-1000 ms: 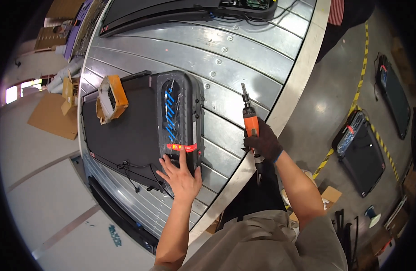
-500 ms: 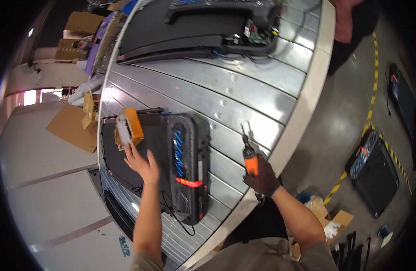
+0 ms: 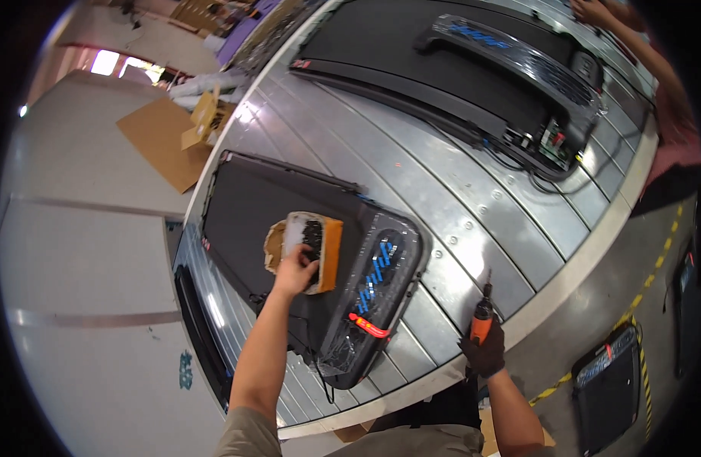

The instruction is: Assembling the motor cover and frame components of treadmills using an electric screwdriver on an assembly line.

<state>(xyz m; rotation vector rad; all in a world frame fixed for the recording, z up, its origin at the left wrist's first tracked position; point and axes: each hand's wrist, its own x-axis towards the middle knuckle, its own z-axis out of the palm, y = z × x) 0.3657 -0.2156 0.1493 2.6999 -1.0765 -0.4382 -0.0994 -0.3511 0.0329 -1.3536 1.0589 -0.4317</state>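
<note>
My bare left hand (image 3: 295,270) reaches into a small orange-and-white carton (image 3: 331,255) with torn flaps. Its fingers are bent together over small black pieces, perhaps screws (image 3: 312,234); what they pinch is too small to make out. Under the carton lies a flat black treadmill (image 3: 251,202), its plastic-wrapped end cover (image 3: 381,266) marked with blue stripes and a red tag (image 3: 368,325). In a dark glove, my right hand (image 3: 484,350) is closed round an orange-and-black power screwdriver (image 3: 481,320), bit pointing away from me, over the table's near right edge.
The slatted metal table (image 3: 442,190) carries a second treadmill (image 3: 396,68) with an exposed circuit board (image 3: 552,143) farther off. Another person's arm (image 3: 647,53) is at the far right. Cardboard (image 3: 156,141) lies left; another treadmill (image 3: 609,396) lies on the taped floor.
My view has swung left. The left hand has gone from the carton's near edge to inside it, fingers curling. The carton sits closer to the treadmill's middle. The right hand still grips the screwdriver.
</note>
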